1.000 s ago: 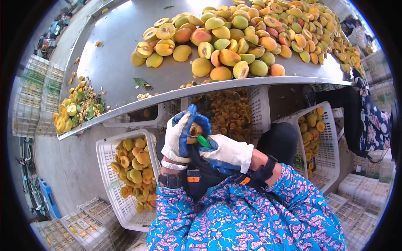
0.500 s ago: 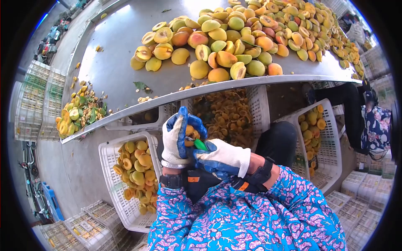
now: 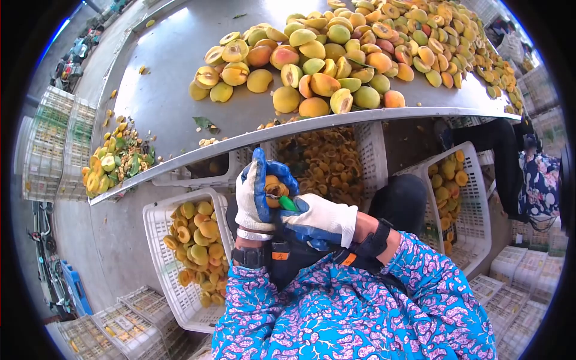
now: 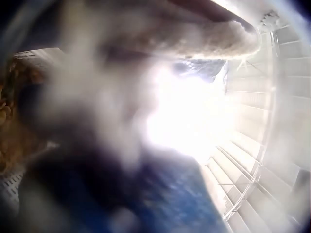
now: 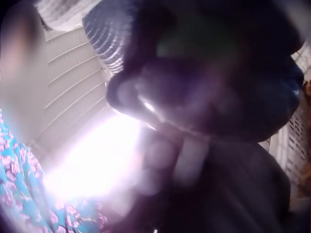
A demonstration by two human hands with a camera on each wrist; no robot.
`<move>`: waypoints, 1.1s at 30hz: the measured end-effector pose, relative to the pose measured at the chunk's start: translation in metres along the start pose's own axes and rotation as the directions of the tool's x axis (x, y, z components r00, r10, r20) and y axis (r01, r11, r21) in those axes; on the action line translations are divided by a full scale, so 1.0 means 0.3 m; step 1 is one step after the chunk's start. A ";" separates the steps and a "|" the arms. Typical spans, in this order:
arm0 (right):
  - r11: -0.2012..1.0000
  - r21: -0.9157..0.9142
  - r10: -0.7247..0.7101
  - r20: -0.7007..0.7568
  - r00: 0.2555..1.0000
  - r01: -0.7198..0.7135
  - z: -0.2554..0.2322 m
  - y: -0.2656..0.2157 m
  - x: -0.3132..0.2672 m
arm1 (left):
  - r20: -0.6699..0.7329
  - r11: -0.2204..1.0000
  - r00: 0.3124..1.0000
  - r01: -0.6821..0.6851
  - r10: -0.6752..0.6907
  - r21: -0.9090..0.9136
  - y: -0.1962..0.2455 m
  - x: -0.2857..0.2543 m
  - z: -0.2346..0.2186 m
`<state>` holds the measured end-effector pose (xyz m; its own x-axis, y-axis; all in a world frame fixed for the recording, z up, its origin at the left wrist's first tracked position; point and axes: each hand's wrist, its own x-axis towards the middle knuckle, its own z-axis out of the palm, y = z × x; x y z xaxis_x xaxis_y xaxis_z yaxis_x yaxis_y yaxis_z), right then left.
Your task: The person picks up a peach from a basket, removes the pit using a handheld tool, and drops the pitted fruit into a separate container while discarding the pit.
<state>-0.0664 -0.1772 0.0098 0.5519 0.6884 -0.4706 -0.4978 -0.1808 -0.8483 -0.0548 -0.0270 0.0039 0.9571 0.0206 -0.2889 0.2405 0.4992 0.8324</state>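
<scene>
In the head view my left hand (image 3: 253,201), in a white glove with blue coating, holds an orange-yellow apricot (image 3: 273,182) with its fingers curled round it. A brownish opening shows on the fruit's near side. My right hand (image 3: 324,221), gloved alike, grips a small tool by its green handle (image 3: 288,204). The tool's metal tip meets the apricot at that opening, and its end is hidden. Blurred blue glove fingers (image 4: 165,194) fill the lower left wrist view. Dark glove fingers (image 5: 204,97) surround the dim green handle in the right wrist view.
Ahead stands a metal table (image 3: 162,90) with a large heap of apricots (image 3: 324,84) and a pile of scraps, pits and leaves (image 3: 120,159). Crates of fruit stand left (image 3: 157,240), right (image 3: 480,210) and under the table (image 3: 373,153). Another person's leg (image 3: 501,156) is at right.
Both hands moved slightly left together with the apricot and tool, and the head view shifted a little. The right hand still works the tool against the fruit.
</scene>
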 end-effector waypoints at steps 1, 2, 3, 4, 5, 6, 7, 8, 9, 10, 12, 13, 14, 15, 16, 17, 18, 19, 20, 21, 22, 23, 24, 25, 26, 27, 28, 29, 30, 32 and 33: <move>0.985 0.142 0.093 0.052 0.994 -0.100 -0.013 -0.010 -0.016 | 0.014 0.999 1.000 -0.004 0.004 0.036 0.009 -0.002 0.005; 0.939 0.275 0.178 0.119 0.977 -0.205 -0.021 -0.020 -0.030 | 0.026 0.997 1.000 -0.008 0.006 0.072 0.016 -0.004 0.008; 0.921 0.308 0.203 0.143 0.969 -0.238 -0.020 -0.032 -0.044 | 0.019 0.998 1.000 0.006 -0.007 0.065 0.017 -0.008 0.009; 0.973 0.172 0.141 0.081 0.987 -0.154 -0.014 -0.028 -0.037 | 0.013 0.998 1.000 0.022 -0.023 0.059 0.017 -0.010 0.011; 0.997 0.026 0.071 0.028 0.997 -0.072 -0.005 -0.020 -0.022 | 0.007 0.998 0.999 0.037 -0.037 0.051 0.016 -0.011 0.013; 0.992 -0.125 -0.007 -0.013 1.000 0.005 0.002 -0.005 -0.008 | 0.012 0.997 0.998 0.061 -0.062 0.054 0.007 -0.004 0.008; 0.928 -0.350 -0.159 -0.069 0.985 0.125 0.003 0.029 0.011 | 0.018 0.995 0.996 0.085 -0.086 0.058 -0.004 0.011 -0.005; 0.948 -0.298 -0.135 -0.055 0.989 0.113 0.000 0.044 0.014 | 0.025 0.992 0.994 0.108 -0.110 0.065 -0.007 0.019 -0.010; 0.964 -0.246 -0.113 -0.041 0.993 0.100 -0.004 0.048 0.013 | 0.034 0.991 0.993 0.110 -0.113 0.078 -0.004 0.017 -0.007; 0.977 -0.196 -0.092 -0.027 0.995 0.085 -0.001 0.014 0.002 | 0.035 0.990 0.994 0.102 -0.106 0.102 -0.001 0.015 -0.001; 0.938 0.262 0.203 0.119 0.972 -0.228 -0.015 -0.015 -0.051 | 0.029 0.984 0.995 0.091 -0.097 0.151 0.003 0.003 0.004; 0.878 0.416 0.174 0.186 0.967 -0.237 -0.014 0.010 -0.049 | 0.050 0.983 0.995 0.079 -0.088 0.165 0.001 0.003 0.002; 0.793 0.555 0.132 0.249 0.960 -0.253 -0.018 0.035 -0.041 | 0.069 0.982 0.995 0.063 -0.077 0.180 0.001 0.004 -0.003; 0.788 0.554 0.116 0.297 0.948 -0.269 -0.023 0.037 -0.037 | 0.089 0.980 0.994 0.049 -0.068 0.195 0.002 0.003 -0.007; 0.871 0.423 0.160 0.232 0.959 -0.248 -0.023 0.034 -0.038 | 0.082 0.974 0.993 0.061 -0.080 0.219 0.006 0.002 -0.006; 0.931 0.282 0.192 0.158 0.969 -0.231 -0.021 0.024 -0.041 | 0.076 0.967 0.993 0.073 -0.094 0.244 0.010 0.001 -0.002; 0.967 0.133 0.210 0.075 0.975 -0.219 -0.016 0.007 -0.043 | 0.073 0.959 0.991 0.086 -0.109 0.269 0.013 0.003 0.004; 0.992 -0.084 0.091 0.010 0.996 -0.090 -0.019 0.023 -0.020 | 0.071 0.965 0.987 0.125 -0.145 0.230 0.007 0.009 -0.001; 0.988 -0.018 0.155 0.031 0.987 -0.155 -0.023 0.016 -0.029 | 0.084 0.962 0.986 0.117 -0.142 0.248 0.009 0.008 0.005; 0.974 0.047 0.220 0.059 0.974 -0.222 -0.025 -0.004 -0.046 | 0.094 0.958 0.986 0.110 -0.139 0.265 0.017 0.003 0.015; 0.951 0.108 0.281 0.091 0.955 -0.290 -0.028 -0.014 -0.057 | 0.103 0.954 0.985 0.103 -0.136 0.281 0.020 0.000 0.019; 0.895 0.365 0.205 0.172 0.963 -0.256 -0.033 0.063 -0.034 | 0.099 0.959 0.985 0.109 -0.139 0.260 0.019 -0.003 0.018; 0.794 0.520 0.168 0.311 0.935 -0.316 -0.035 0.061 -0.046 | 0.095 0.964 0.986 0.114 -0.140 0.239 0.018 -0.005 0.015; 0.661 0.643 0.099 0.435 0.895 -0.386 -0.037 0.051 -0.058 | 0.091 0.968 0.986 0.118 -0.141 0.220 0.021 -0.006 0.013; 0.505 0.728 0.004 0.536 0.844 -0.464 -0.034 0.046 -0.063 | 0.089 0.967 0.986 0.117 -0.140 0.227 0.021 -0.006 0.011; 0.533 0.714 0.007 0.534 0.846 -0.455 -0.030 0.045 -0.057 | 0.087 0.965 0.986 0.116 -0.140 0.235 0.020 -0.005 0.009; 0.699 0.618 0.116 0.400 0.909 -0.360 -0.017 0.041 -0.057 | 0.087 0.963 0.986 0.117 -0.142 0.242 0.019 -0.005 0.009; 0.834 0.476 0.186 0.234 0.954 -0.279 0.002 0.033 -0.060 | 0.101 0.954 0.982 0.129 -0.161 0.272 0.021 -0.004 0.011; 0.929 0.299 0.215 0.049 0.975 -0.220 0.015 0.026 -0.063 | 0.115 0.943 0.976 0.141 -0.183 0.303 0.024 0.000 0.016; 0.890 0.369 0.230 0.142 0.963 -0.267 -0.002 0.033 -0.068 | 0.172 0.921 0.977 0.053 -0.128 0.386 0.018 0.000 0.021; 0.773 0.546 0.205 0.266 0.942 -0.322 -0.019 0.042 -0.080 | 0.219 0.899 0.974 -0.050 -0.052 0.434 0.014 0.000 0.021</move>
<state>-0.0823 -0.2001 0.0090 0.2401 0.7982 -0.5525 -0.9282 0.0222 -0.3714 -0.0527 -0.0303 0.0103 0.9555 -0.1954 -0.2211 0.2388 0.0719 0.9684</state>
